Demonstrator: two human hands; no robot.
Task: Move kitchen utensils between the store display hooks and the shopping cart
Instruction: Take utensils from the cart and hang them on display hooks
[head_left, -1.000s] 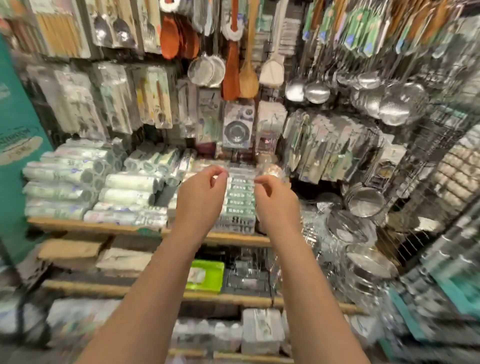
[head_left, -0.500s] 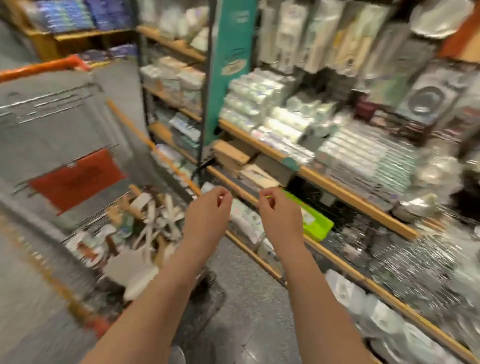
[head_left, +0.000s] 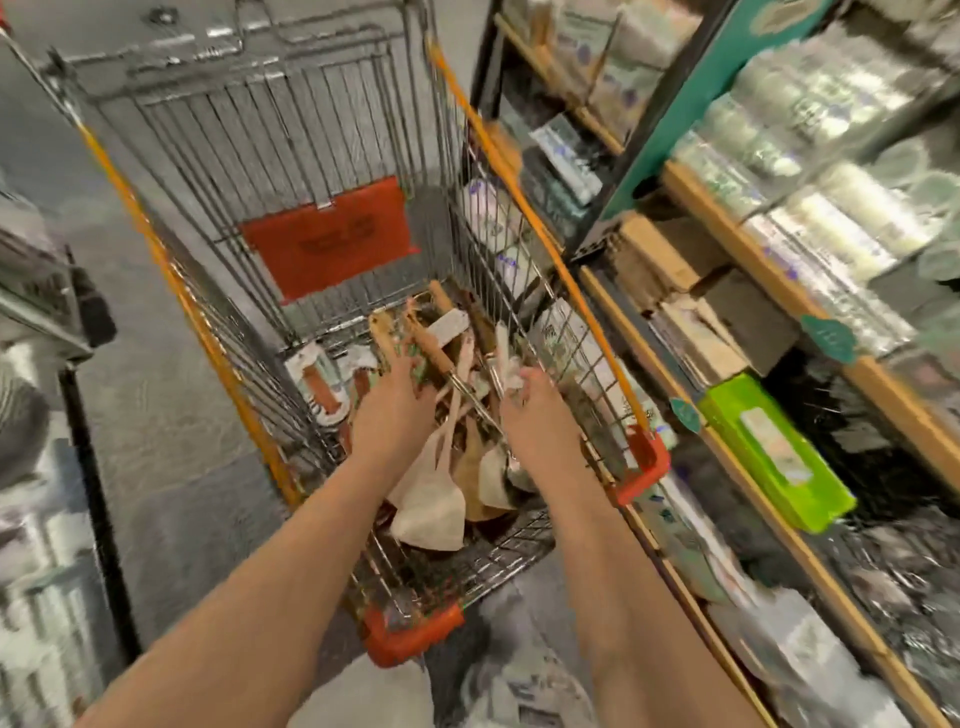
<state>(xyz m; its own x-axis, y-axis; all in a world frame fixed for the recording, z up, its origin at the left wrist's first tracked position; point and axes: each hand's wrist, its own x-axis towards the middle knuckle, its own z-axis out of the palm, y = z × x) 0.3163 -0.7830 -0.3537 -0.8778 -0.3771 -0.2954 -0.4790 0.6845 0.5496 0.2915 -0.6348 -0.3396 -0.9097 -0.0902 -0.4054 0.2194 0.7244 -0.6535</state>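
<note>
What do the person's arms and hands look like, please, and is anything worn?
The left forearm and the right forearm are bare down to the frame's lower edge; no sleeves show. The left hand and the right hand wear no gloves, and no watch, bracelet or ring is visible, though blur could hide a thin ring.

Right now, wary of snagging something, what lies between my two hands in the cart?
Head view: between left hand and right hand lie piled utensils, a wooden-handled metal tool crossing the gap, and pale spatulas.
</note>
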